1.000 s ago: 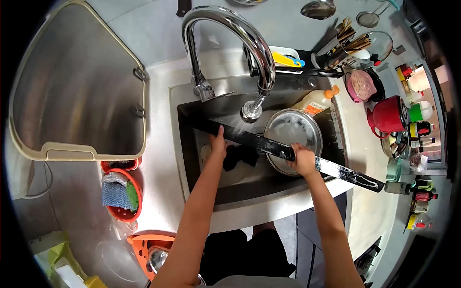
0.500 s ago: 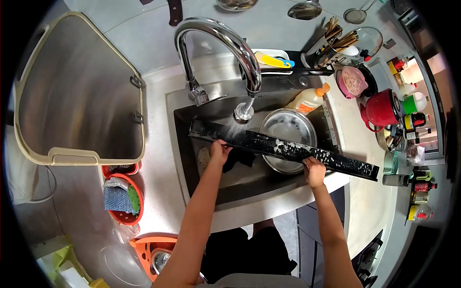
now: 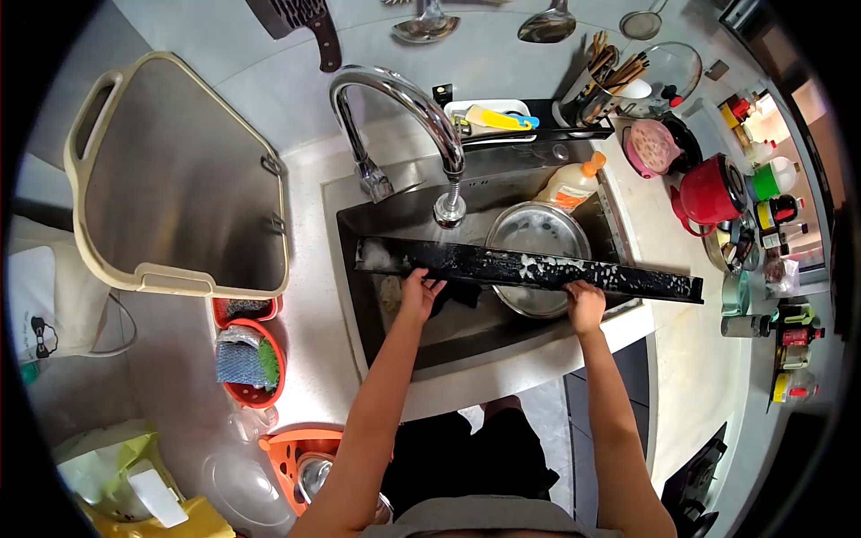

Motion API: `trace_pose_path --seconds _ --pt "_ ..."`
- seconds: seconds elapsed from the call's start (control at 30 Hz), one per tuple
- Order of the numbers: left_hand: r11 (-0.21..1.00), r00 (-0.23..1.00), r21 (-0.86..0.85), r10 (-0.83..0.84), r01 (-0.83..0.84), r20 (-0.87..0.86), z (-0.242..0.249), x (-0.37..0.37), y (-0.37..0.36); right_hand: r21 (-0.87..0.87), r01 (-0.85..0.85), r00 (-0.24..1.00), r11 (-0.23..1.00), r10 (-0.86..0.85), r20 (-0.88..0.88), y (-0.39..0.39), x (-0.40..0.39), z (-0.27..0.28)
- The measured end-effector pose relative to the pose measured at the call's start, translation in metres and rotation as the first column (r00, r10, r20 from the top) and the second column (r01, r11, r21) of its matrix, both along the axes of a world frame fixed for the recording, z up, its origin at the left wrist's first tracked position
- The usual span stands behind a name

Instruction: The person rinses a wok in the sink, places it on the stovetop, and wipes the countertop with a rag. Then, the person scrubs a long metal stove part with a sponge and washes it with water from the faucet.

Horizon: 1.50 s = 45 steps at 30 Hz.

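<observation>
A long, narrow black tray (image 3: 484, 264) with raised edges spans the sink (image 3: 448, 359), its right end reaching out over the counter. White foam spots its right half, and a whitish wet patch shows near its left end. My left hand (image 3: 419, 293) holds its near edge left of the middle, fingers partly hidden. Further right, my right hand (image 3: 586, 306) is closed on the same edge. Just above the tray hangs the faucet head (image 3: 449, 211). Beneath it are a round metal basin (image 3: 538, 229) with cloudy water and a dark cloth (image 3: 457, 294).
A dish soap bottle (image 3: 571, 184) stands in the sink's back right corner. Left of the sink leans a large framed cutting board (image 3: 179, 179), near a red basket (image 3: 254, 390) with scrubbing cloths. A red pot (image 3: 711, 195) sits on the right counter. A cleaver (image 3: 309, 27) hangs above.
The tray has turned nearer to level: its left end is lower and its right end higher. Both hands stay on its near edge. The camera view has shifted slightly.
</observation>
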State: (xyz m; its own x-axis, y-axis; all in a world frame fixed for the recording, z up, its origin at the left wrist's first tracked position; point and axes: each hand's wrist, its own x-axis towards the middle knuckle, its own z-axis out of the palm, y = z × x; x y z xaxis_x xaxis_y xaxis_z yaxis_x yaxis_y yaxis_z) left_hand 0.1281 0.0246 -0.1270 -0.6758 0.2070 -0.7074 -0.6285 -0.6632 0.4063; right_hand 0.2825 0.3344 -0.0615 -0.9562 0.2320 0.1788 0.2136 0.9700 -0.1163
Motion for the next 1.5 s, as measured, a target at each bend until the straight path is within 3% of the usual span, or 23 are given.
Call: trace_pose_path --seconds 0.13,0.23,0.33,0.43,0.5,0.63,0.8,0.9,0.93,0.97,1.0,1.07,1.17,1.27,1.37,1.5 --pt "1.000 0.999 -0.001 0.002 -0.002 -0.051 0.023 -0.009 -0.008 -0.052 -0.039 0.998 0.998 0.036 -0.055 -0.003 -0.008 0.004" --pt "0.980 0.997 -0.184 0.063 -0.070 -0.045 0.042 -0.013 -0.011 -0.022 -0.028 1.000 0.999 0.028 -0.007 -0.012 -0.018 0.011" --pt "0.967 1.000 -0.252 0.017 -0.019 -0.009 0.040 -0.019 -0.013 -0.052 -0.049 0.993 0.997 0.054 0.103 -0.011 -0.019 0.016" --pt "0.990 0.990 -0.022 -0.140 0.140 -0.015 0.003 -0.023 -0.015 -0.035 -0.056 0.970 0.998 0.062 0.236 -0.005 -0.006 0.026" --pt "0.985 0.985 -0.034 -0.169 0.170 0.021 -0.001 -0.016 0.008 -0.008 -0.026 0.960 1.000 0.027 0.278 0.008 0.012 0.022" --pt "0.955 0.964 0.142 -0.264 0.261 0.003 -0.025 -0.008 0.046 0.011 0.038 0.990 0.999 -0.039 0.137 0.030 0.047 0.018" --pt "0.932 0.926 0.078 -0.362 0.355 0.105 -0.073 -0.015 0.068 0.040 0.074 0.995 0.996 -0.076 0.059 0.040 0.058 0.020" --pt "0.895 0.908 -0.161 -0.401 0.417 0.121 -0.074 -0.028 0.057 0.064 0.054 0.998 0.997 -0.055 0.009 0.042 0.059 0.018" --pt "0.902 0.941 -0.268 -0.318 0.338 0.114 -0.082 -0.035 0.048 0.068 0.054 0.999 0.996 -0.054 -0.003 0.044 0.060 0.016" --pt "0.824 0.959 -0.495 -0.270 0.275 0.084 -0.089 -0.039 0.042 0.071 0.054 0.998 0.996 -0.053 -0.015 0.046 0.061 0.013" --pt "0.755 0.956 -0.592 -0.274 0.282 0.106 -0.100 -0.050 0.030 0.055 0.060 0.998 0.997 -0.059 -0.019 0.050 0.062 0.008" --pt "0.375 0.875 -0.920 -0.476 0.109 -0.090 -0.203 -0.074 0.006 0.059 0.043 0.999 0.997 -0.042 -0.004 0.056 0.060 0.007" --pt "0.586 0.918 -0.810 -0.333 0.024 -0.214 -0.200 -0.096 -0.005 0.065 0.041 0.999 0.997 -0.041 0.006 0.059 0.054 0.005" --pt "0.729 0.962 -0.667 -0.266 0.157 -0.064 -0.125 -0.098 0.004 0.053 0.075 0.995 0.996 -0.079 0.063 0.061 0.051 0.007" --pt "0.427 0.835 -0.903 -0.481 -0.043 -0.267 -0.119 -0.093 0.005 0.066 0.053 0.998 0.996 -0.055 0.037 0.062 0.050 0.008" --pt "0.445 0.906 -0.895 -0.391 0.033 -0.161 -0.143 -0.088 -0.001 0.061 0.036 0.995 0.998 -0.041 0.089 0.065 0.050 0.010"
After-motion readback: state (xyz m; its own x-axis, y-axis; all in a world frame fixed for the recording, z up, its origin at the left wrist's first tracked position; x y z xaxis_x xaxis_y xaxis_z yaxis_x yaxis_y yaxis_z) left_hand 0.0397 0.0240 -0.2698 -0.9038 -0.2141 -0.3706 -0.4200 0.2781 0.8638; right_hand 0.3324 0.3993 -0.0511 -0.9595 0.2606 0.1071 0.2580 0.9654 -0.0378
